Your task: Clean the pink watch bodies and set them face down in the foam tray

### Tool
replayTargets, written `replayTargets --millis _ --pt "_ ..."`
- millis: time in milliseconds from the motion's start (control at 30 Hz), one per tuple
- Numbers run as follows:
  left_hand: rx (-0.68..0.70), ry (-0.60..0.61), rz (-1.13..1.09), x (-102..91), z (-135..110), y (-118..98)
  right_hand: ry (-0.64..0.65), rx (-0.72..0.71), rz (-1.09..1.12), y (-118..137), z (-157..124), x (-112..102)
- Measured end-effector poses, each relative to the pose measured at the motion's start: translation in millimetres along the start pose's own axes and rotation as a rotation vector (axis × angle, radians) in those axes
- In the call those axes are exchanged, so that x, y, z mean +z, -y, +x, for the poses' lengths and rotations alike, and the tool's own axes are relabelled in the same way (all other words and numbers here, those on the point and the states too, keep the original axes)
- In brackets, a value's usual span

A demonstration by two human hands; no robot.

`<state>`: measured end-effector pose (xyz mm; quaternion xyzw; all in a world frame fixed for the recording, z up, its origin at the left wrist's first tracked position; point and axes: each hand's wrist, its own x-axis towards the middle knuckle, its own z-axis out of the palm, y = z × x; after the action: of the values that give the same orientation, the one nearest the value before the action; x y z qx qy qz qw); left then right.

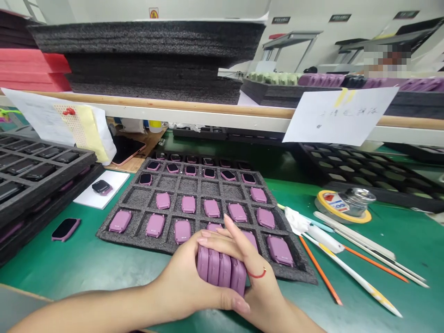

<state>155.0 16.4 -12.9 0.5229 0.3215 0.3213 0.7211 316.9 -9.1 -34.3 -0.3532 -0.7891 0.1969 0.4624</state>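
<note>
- Between both hands, over the near edge of the foam tray: a row of four mauve watch casings [218,270], standing on edge and pressed side by side
- Left hand [182,277]: closed around the row from the left, its fingers [215,239] lying across the top and meeting those of the other hand
- Right hand [260,291]: closed on the row from the right, a red thread [258,274] tied at the wrist
- Just behind the hands: a charcoal foam tray [145,243] on the green surface [86,273], its near rows holding mauve casings back-up and its far rows holding casings with dark screens up
- Left of the tray: a loose casing [65,230] with a dark screen on the surface, a white card [116,182] with a dark device [101,187] on it, and stacked black trays [41,182] of dark-screened devices
- Right of the tray: a roll of yellow-edged tape [342,206], a white cloth [294,221], and slim orange and white tools [357,273] lying side by side
- Farther back: a wood-edged shelf [208,108] with a handwritten paper sign [340,115] hanging from it, carrying stacks of black foam sheets [145,74] and red foam sheets [31,69]
</note>
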Motion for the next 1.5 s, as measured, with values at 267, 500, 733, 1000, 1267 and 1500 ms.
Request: replayTargets --millis 267,500,733,1000,1267,1500 --pt "0.058 -0.074 0.204 -2.2 -6 -4 0.038 0.152 0.203 4 -7 -12" --pt "0.243 -0.052 0.402 -6.7 -7 -5 0.056 0.081 0.134 9 -2 -18" --pt "0.633 0.143 0.335 -15.0 -1 2 0.057 0.106 0.277 5 -4 -14" --pt "0.716 0.154 0.438 -17.5 1 5 0.080 0.093 0.282 5 -3 -17" --pt "0.696 0.193 0.393 -14.9 1 5 0.071 0.095 0.236 1 -9 -16" --pt "0.671 0.150 0.484 -17.3 2 3 0.072 0.083 0.286 -5 -5 -16"
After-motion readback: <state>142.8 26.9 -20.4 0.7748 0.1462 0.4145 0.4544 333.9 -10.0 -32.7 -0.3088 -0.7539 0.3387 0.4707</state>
